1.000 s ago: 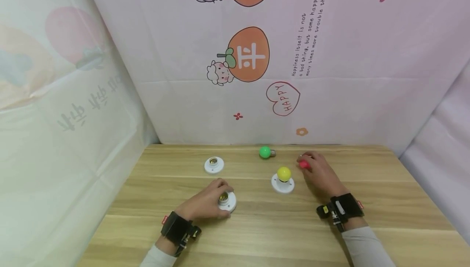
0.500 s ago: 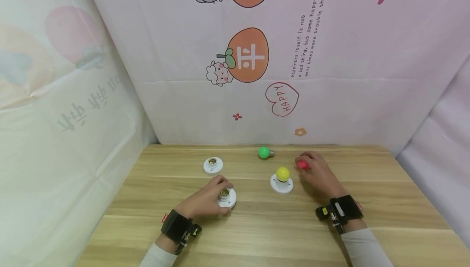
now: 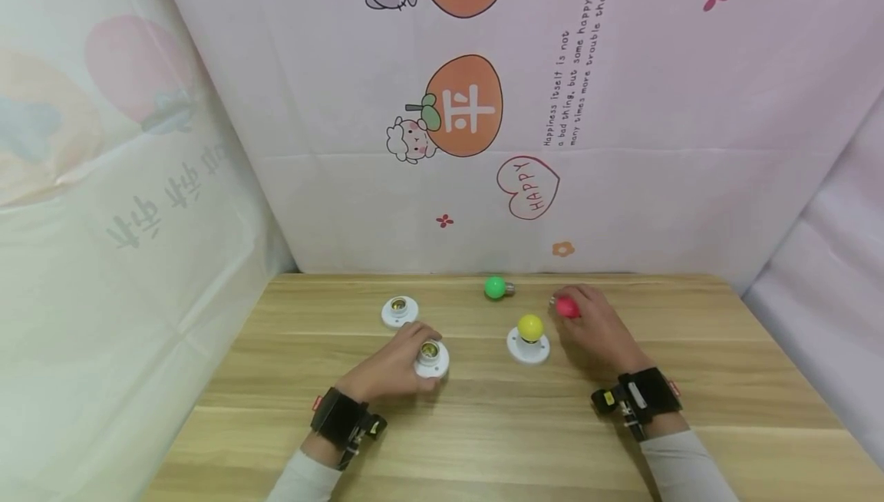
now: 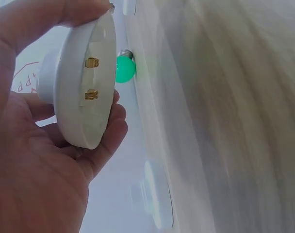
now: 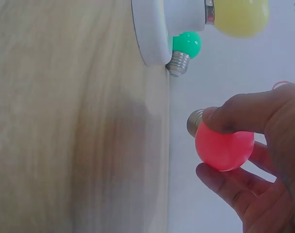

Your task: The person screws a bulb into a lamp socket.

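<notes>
My left hand [image 3: 398, 364] grips a white round lamp holder [image 3: 431, 360] by its edge, thumb on one side and fingers on the other. In the left wrist view the lamp holder [image 4: 89, 87] is raised off the wooden table, and its hollow underside with brass contacts shows. My right hand [image 3: 604, 329] pinches a red light bulb [image 3: 568, 307] between thumb and fingers. The right wrist view has this red bulb [image 5: 224, 145] held above the table, its metal screw base pointing away from the palm. Between the hands, a yellow bulb [image 3: 530, 327] stands upright in another lamp holder [image 3: 528, 350].
A green bulb [image 3: 495, 288] lies on its side near the table's back edge. Behind the left hand sits a lamp holder [image 3: 400, 313] with a bare socket. White printed cloth [image 3: 345, 203] hangs along the back and sides of the wooden table [image 3: 497, 440].
My left hand has lifted the lamp holder and carried it slightly forward and right. The red bulb has come up in my right hand, its screw base now showing at the left.
</notes>
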